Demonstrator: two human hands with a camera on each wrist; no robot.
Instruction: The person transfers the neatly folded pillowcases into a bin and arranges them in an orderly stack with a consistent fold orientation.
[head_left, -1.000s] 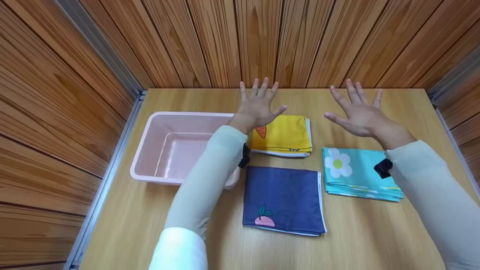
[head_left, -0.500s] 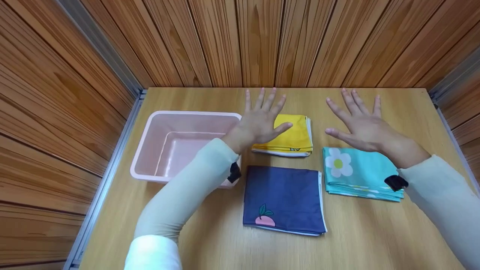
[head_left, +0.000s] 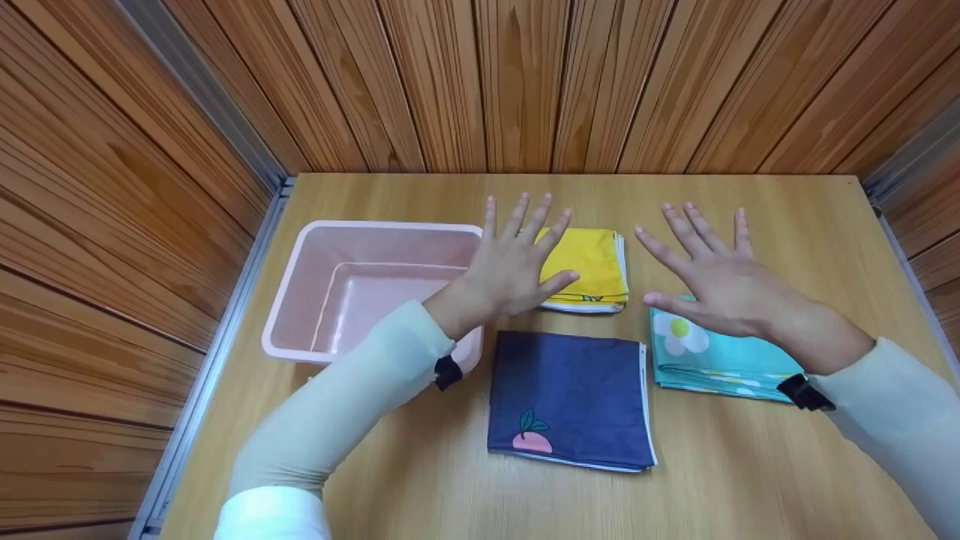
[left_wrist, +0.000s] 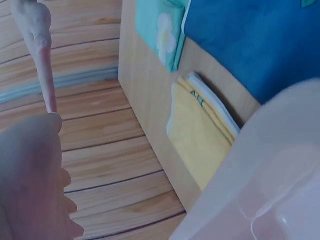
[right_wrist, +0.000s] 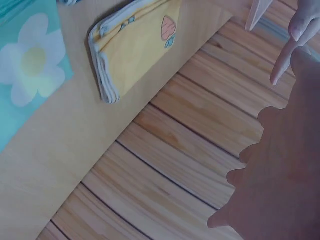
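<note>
Left hand [head_left: 514,270] hovers flat, fingers spread, empty, over yellow cloth [head_left: 592,266]; right hand [head_left: 716,281] likewise above teal cloth [head_left: 720,360]. Best lower palms squarely, then pinch folded edges.

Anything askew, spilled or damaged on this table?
Nothing stands out. The yellow cloth, blue cloth and teal cloth lie folded flat and apart on the table. The pink tub sits upright and holds nothing. The left hand and right hand hover spread above, gripping nothing.
</note>
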